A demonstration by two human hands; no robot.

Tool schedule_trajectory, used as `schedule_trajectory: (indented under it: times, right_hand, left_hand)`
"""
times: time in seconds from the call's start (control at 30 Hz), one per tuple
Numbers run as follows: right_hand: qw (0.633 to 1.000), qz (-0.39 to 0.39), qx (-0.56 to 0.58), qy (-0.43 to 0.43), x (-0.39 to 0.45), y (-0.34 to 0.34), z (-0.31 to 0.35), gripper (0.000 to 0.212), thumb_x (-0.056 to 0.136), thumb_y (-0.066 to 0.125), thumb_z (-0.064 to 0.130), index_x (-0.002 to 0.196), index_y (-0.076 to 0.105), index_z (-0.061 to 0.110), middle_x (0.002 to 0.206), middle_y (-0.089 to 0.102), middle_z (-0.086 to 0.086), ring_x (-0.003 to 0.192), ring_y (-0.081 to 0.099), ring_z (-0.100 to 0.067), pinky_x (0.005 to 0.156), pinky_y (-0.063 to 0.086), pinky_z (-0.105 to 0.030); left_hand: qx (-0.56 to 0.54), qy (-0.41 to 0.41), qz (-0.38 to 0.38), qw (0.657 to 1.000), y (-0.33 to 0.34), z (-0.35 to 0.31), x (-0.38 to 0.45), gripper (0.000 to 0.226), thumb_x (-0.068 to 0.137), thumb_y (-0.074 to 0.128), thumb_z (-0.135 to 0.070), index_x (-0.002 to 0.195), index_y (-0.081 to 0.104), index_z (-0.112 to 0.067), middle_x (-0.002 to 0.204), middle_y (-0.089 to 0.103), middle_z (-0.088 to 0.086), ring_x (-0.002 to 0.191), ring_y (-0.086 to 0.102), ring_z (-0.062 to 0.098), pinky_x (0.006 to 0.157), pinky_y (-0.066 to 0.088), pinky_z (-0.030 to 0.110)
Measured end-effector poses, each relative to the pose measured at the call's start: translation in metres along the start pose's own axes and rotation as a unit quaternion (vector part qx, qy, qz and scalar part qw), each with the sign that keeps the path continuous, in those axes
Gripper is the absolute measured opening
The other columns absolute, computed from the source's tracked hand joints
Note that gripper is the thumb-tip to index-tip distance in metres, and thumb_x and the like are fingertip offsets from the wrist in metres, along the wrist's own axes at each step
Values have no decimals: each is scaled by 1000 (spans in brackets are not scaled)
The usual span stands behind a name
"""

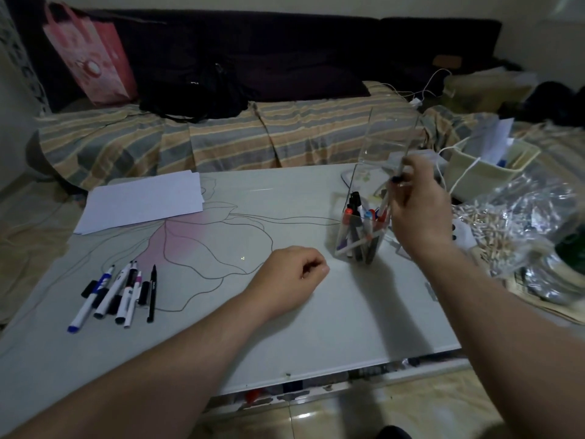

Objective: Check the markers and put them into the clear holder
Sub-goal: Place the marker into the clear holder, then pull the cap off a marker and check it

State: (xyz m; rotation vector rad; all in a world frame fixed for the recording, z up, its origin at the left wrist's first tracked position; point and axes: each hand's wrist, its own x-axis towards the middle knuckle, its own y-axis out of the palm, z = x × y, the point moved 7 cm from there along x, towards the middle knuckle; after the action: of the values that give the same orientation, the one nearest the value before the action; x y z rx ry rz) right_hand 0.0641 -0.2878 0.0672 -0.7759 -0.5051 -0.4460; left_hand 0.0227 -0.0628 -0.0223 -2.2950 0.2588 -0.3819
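A clear holder (pixel 349 245) stands on the right part of the white table (pixel 221 327), with several markers inside it. My right hand (pixel 421 213) is raised just right of the holder and pinches a white marker (pixel 399 171) that points down over the holder's mouth. My left hand (pixel 294 274) rests on the table in a loose fist, holding nothing. Several loose markers (pixel 117 293) lie in a bunch at the table's left front.
A stack of white paper (pixel 142 201) lies at the back left. A crinkled clear plastic bag (pixel 531 223) and a cream bag (pixel 484 166) sit at the right edge. A tall clear container (pixel 392 134) stands behind the holder. A striped sofa runs behind the table.
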Motion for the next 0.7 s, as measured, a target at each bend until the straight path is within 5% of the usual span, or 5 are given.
schedule_trajectory:
  times: [0.17, 0.37, 0.57, 0.7]
  right_hand:
    - [974, 100, -193, -56, -6, 35, -24, 6, 100, 52, 24, 105, 55, 23, 85, 64, -7, 85, 41, -27, 62, 41, -38]
    - [939, 189, -281, -53, -8, 48, -42, 41, 87, 57, 4, 117, 73, 27, 116, 70, 1, 90, 36, -25, 74, 41, -41]
    - [971, 91, -197, -95, -20, 44, 12, 40, 86, 63, 6, 125, 71, 16, 119, 62, -9, 108, 51, -34, 88, 45, -42]
    - [957, 222, -129, -135, -65, 104, 63, 38, 90, 53, 11, 120, 71, 24, 119, 62, -2, 112, 54, -25, 92, 46, -38]
  left_hand:
    - [47, 22, 35, 998, 15, -5, 1, 18, 94, 58, -36, 95, 74, -27, 90, 69, -8, 84, 60, 7, 82, 49, 27]
    - [52, 11, 42, 998, 13, 4, 1, 19, 94, 57, -37, 96, 74, -28, 89, 69, -10, 84, 61, 7, 83, 52, 32]
    - [68, -13, 34, 997, -3, 23, -1, 19, 97, 56, -31, 101, 75, -29, 97, 72, -12, 91, 61, 7, 88, 51, 31]
    - [90, -62, 17, 994, -25, 62, -8, 28, 96, 54, -15, 111, 75, -29, 109, 72, -7, 102, 63, 11, 95, 49, 30]
